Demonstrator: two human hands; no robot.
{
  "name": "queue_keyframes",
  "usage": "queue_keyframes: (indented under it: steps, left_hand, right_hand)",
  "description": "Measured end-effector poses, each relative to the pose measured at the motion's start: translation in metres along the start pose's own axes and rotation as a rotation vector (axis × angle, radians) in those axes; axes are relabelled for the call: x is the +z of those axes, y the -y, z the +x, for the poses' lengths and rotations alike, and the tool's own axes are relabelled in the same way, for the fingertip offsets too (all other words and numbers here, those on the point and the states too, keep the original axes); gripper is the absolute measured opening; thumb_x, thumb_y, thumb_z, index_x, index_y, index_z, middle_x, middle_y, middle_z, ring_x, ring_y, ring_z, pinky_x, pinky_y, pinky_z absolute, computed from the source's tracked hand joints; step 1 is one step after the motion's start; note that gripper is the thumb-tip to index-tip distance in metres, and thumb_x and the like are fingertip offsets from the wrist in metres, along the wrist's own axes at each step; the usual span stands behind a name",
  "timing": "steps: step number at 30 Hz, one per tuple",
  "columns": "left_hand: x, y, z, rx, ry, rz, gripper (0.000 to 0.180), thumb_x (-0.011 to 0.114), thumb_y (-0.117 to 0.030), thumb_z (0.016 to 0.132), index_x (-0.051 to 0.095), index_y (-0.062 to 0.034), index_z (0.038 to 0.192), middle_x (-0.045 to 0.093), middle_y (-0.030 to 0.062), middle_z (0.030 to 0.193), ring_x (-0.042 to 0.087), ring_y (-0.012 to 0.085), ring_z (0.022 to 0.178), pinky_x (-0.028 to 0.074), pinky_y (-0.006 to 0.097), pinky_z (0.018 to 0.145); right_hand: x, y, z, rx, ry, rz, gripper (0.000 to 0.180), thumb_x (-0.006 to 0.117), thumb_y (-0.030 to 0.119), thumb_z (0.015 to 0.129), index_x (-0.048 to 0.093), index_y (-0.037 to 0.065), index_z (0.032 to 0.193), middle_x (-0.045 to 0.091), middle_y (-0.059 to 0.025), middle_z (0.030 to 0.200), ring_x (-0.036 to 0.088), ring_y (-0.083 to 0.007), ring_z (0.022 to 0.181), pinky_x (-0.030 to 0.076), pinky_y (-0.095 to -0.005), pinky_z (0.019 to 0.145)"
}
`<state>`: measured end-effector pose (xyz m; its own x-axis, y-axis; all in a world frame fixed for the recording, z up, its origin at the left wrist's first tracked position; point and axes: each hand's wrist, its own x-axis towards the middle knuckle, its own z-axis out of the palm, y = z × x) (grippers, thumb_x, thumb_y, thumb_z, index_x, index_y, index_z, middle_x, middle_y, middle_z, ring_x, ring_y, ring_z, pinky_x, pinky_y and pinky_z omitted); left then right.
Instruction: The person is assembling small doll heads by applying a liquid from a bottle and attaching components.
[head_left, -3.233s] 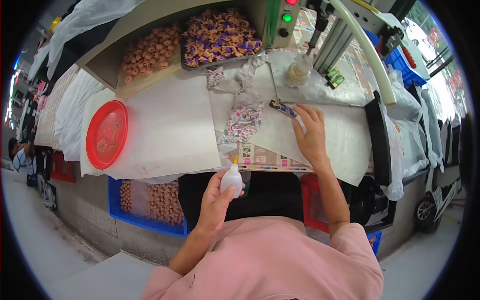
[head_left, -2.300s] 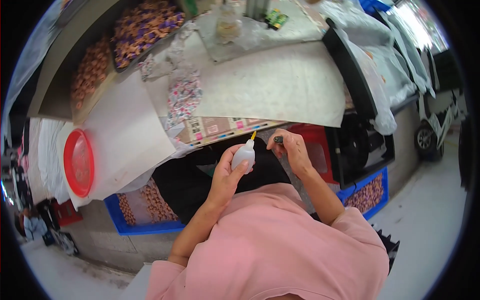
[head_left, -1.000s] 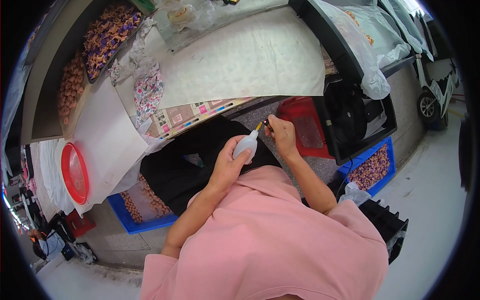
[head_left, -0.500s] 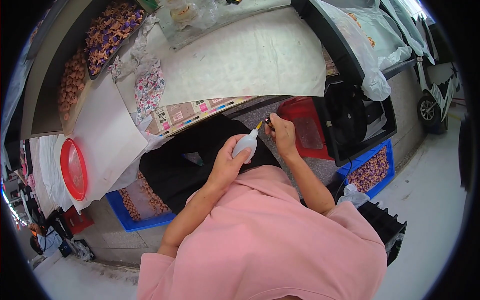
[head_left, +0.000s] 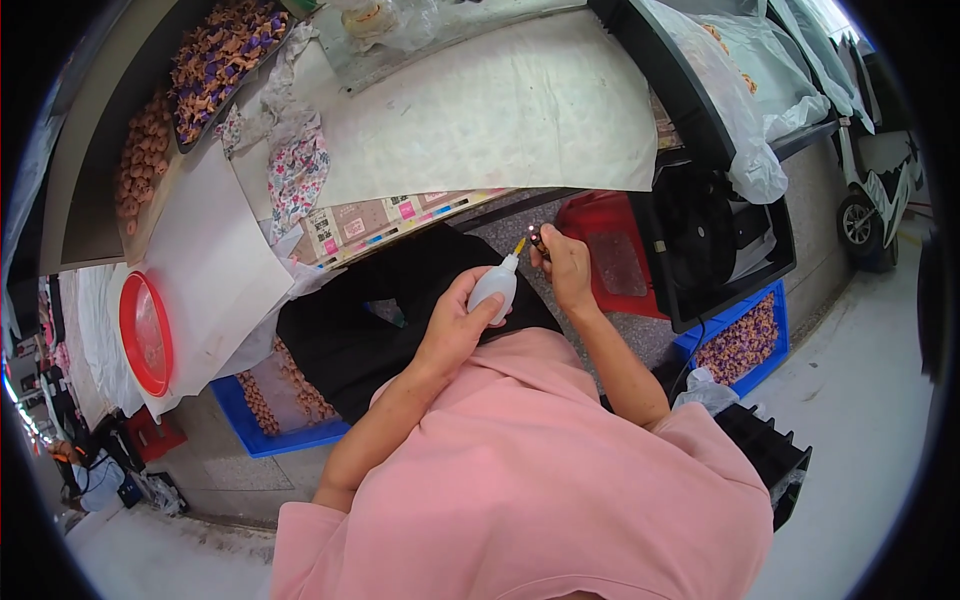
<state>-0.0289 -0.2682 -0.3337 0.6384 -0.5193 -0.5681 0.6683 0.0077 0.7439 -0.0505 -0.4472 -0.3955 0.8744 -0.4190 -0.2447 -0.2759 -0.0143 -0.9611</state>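
Note:
My left hand [head_left: 450, 325] is wrapped round a white squeeze bottle [head_left: 492, 294] held above my lap. Its narrow yellow nozzle [head_left: 519, 246] points up and slightly to the right. Just right of that tip, my right hand [head_left: 567, 270] pinches a small dark piece [head_left: 537, 240] with light, pinkish spots. The piece is too small for me to tell its kind. Nozzle and piece are very close together; I cannot tell whether they touch.
A paper-covered table [head_left: 500, 110] stands ahead, with a floral cloth [head_left: 298, 170] on it. Far left is a tray of brown and purple pieces [head_left: 220, 65]. A red round tray [head_left: 146, 335] sits left. Blue crates [head_left: 300, 440] and a black bin [head_left: 780, 240] flank me.
The small dark piece has turned slightly in my right hand, and pinkish spots now show on it. Both hands stay almost in place.

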Motion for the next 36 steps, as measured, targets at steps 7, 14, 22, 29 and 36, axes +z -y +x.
queue_keyframes:
  steps: [7,14,22,29,36]
  left_hand:
    - [0.000,0.005,0.006,-0.024,-0.002,-0.009,0.036,0.058,-0.012,0.090,0.049,-0.0006,0.124,0.059,0.0064,0.102,0.058,0.0110,0.085,0.049,0.024,0.075]
    - [-0.005,0.006,0.008,-0.027,0.039,0.017,0.042,0.059,-0.017,0.091,0.046,-0.0012,0.128,0.059,0.0081,0.107,0.060,0.0138,0.090,0.050,0.027,0.079]
    - [-0.004,0.011,0.015,-0.021,0.040,0.011,0.040,0.058,-0.016,0.091,0.047,-0.0013,0.127,0.059,0.0075,0.105,0.060,0.0132,0.089,0.049,0.026,0.078]
    - [-0.004,0.010,0.017,-0.028,0.039,0.014,0.040,0.058,-0.015,0.091,0.047,-0.0011,0.126,0.059,0.0075,0.105,0.060,0.0129,0.089,0.050,0.025,0.078]
    - [-0.006,0.011,0.018,-0.024,0.039,0.014,0.040,0.058,-0.015,0.091,0.047,-0.0010,0.127,0.060,0.0081,0.106,0.061,0.0137,0.089,0.050,0.025,0.077]
  right_hand:
    - [-0.003,-0.007,0.005,0.024,0.000,0.032,0.053,0.044,0.043,0.093,0.055,0.006,0.058,0.038,0.0055,0.048,0.033,-0.0044,0.042,0.023,-0.0228,0.041]
    - [-0.003,-0.003,0.007,0.090,0.007,0.005,0.056,0.044,0.041,0.092,0.056,0.000,0.056,0.045,-0.0008,0.049,0.042,-0.0100,0.049,0.029,-0.0298,0.048]
    - [-0.007,-0.011,0.011,0.090,0.023,-0.033,0.054,0.043,0.039,0.093,0.055,0.000,0.057,0.045,-0.0013,0.050,0.042,-0.0106,0.049,0.030,-0.0302,0.048]
    - [-0.005,-0.013,0.012,0.063,0.018,-0.018,0.054,0.043,0.038,0.093,0.055,0.000,0.056,0.044,-0.0014,0.049,0.041,-0.0104,0.048,0.030,-0.0302,0.048]
    - [-0.005,-0.015,0.017,0.078,-0.006,0.007,0.056,0.043,0.040,0.092,0.055,0.000,0.056,0.041,-0.0007,0.047,0.040,-0.0105,0.047,0.028,-0.0300,0.047]
